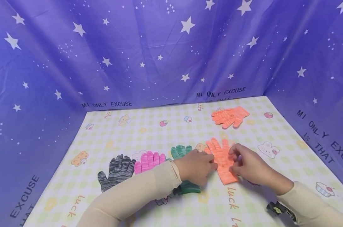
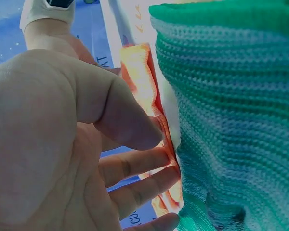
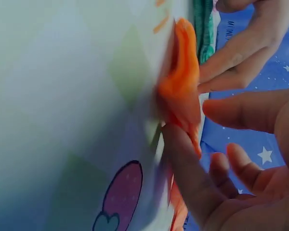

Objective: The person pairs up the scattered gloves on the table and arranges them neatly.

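An orange knit glove (image 1: 221, 157) lies flat between my hands, fingers pointing away. My left hand (image 1: 198, 167) reaches over a green knit glove (image 1: 184, 151); its extended fingertips rest at the orange glove's left edge, as the left wrist view shows. At its right edge is my right hand (image 1: 252, 165). In the right wrist view the right index finger (image 3: 188, 163) touches the raised orange edge (image 3: 183, 91), with the thumb (image 3: 245, 110) held apart from it. My left arm partly hides the green glove, a pink glove (image 1: 150, 160) and a dark grey glove (image 1: 117, 171).
A second orange glove (image 1: 231, 116) lies farther back on the right, fingers pointing left. The checked tablecloth (image 1: 148, 135) bears printed cakes and rabbits. A purple star-patterned curtain (image 1: 160, 41) encloses the table at the back and sides.
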### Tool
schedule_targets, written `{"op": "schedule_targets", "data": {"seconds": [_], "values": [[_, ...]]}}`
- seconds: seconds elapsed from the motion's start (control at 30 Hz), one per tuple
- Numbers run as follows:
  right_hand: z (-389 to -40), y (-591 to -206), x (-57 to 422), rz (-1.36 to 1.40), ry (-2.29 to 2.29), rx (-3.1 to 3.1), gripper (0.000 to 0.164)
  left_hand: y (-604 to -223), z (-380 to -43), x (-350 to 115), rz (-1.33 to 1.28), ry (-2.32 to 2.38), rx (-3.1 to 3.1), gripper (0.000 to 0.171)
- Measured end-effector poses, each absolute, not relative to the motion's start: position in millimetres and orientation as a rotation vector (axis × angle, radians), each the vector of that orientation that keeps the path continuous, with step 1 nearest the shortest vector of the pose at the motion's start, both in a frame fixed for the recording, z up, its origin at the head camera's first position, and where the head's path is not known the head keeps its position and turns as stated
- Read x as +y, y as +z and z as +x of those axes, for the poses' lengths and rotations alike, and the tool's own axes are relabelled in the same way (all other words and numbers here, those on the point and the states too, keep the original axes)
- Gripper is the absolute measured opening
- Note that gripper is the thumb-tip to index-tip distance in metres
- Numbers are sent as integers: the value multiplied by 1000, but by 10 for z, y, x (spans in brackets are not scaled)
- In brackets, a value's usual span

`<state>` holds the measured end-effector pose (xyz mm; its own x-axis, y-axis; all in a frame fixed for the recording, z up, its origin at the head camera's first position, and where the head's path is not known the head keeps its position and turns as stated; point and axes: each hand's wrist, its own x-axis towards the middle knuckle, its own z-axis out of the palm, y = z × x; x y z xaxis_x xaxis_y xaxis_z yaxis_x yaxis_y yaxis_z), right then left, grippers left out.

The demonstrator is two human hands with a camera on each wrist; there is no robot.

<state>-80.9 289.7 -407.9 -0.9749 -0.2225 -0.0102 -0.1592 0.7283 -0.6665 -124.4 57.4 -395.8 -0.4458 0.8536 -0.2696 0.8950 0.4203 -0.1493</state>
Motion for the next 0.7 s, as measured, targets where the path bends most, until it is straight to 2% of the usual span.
{"op": "schedule_targets", "data": {"seconds": [0.2,0.4,0.57,0.7], "values": [[-790,-4110,2878,-282,-1253,2774,47,-3945,-1217,576,1550,-413,2521,51],[-776,-4166,2923,-252,-1019,2908,44,-3937,-1204,570,1536,-421,2534,47],[-767,-4179,2937,-312,-768,3028,33,-3930,-1180,572,1533,-424,2555,41],[-776,-4176,2961,-314,-677,3016,23,-3929,-1175,583,1520,-409,2548,44]]}}
